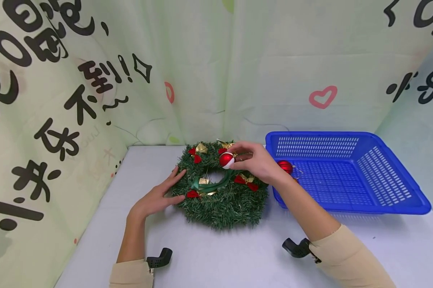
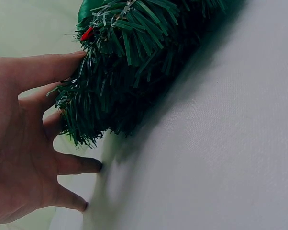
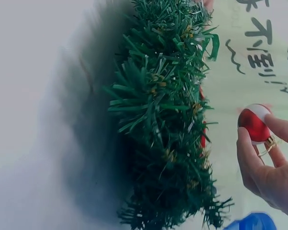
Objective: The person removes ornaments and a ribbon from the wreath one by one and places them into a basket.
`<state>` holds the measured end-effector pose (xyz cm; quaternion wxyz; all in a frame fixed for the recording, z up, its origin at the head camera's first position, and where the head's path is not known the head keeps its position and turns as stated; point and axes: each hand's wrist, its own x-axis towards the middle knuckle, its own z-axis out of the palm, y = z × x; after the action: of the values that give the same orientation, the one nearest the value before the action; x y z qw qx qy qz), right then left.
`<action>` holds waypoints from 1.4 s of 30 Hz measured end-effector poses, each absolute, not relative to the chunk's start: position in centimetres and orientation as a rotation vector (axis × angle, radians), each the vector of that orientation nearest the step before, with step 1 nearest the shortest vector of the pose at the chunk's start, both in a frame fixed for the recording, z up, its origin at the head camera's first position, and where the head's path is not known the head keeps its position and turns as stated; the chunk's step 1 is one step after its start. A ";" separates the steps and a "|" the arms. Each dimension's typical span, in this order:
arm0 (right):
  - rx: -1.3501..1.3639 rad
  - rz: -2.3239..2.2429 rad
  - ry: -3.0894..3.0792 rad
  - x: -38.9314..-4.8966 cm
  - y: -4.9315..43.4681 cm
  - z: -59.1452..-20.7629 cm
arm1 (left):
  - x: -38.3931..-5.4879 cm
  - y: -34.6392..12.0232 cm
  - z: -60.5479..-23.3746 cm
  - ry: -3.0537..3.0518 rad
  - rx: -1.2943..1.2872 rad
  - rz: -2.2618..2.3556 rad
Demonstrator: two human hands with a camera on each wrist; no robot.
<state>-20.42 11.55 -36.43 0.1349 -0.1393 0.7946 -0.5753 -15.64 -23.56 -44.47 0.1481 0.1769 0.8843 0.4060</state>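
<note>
A green tinsel wreath [image 1: 223, 208] with red and gold bows lies on the white table, a loop of green ribbon across its center. My left hand [image 1: 160, 199] rests at the wreath's left side, its fingers spread. In the left wrist view, thumb and fingers touch the wreath's needles, and two fingertips come down by the tabletop. Above the wreath's upper right part, my right hand [image 1: 254, 160] pinches a red and white Christmas bauble [image 3: 255, 123] between thumb and fingers. A gold cord hangs from the bauble's cap in the right wrist view.
To the right stands a blue plastic basket [image 1: 346, 207], close beside the wreath. Another red bauble [image 1: 285, 167] lies in its left end, partly behind my right wrist. A pale printed curtain [image 1: 238, 80] hangs behind the table.
</note>
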 end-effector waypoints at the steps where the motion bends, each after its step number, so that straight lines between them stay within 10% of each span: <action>1: -0.401 -1.675 2.306 -20.3 11.8 -36.5 | -15.6 -23.6 -44.5 2.545 0.508 1.167; 42: -0.066 -1.835 2.375 -16.6 22.2 -37.0 | -15.9 -23.5 -44.8 2.545 0.511 1.171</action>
<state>-16.62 22.16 -37.02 0.0699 -0.0219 0.7892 -0.6098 -15.89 -23.52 -44.80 0.1464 0.1775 0.8841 0.4066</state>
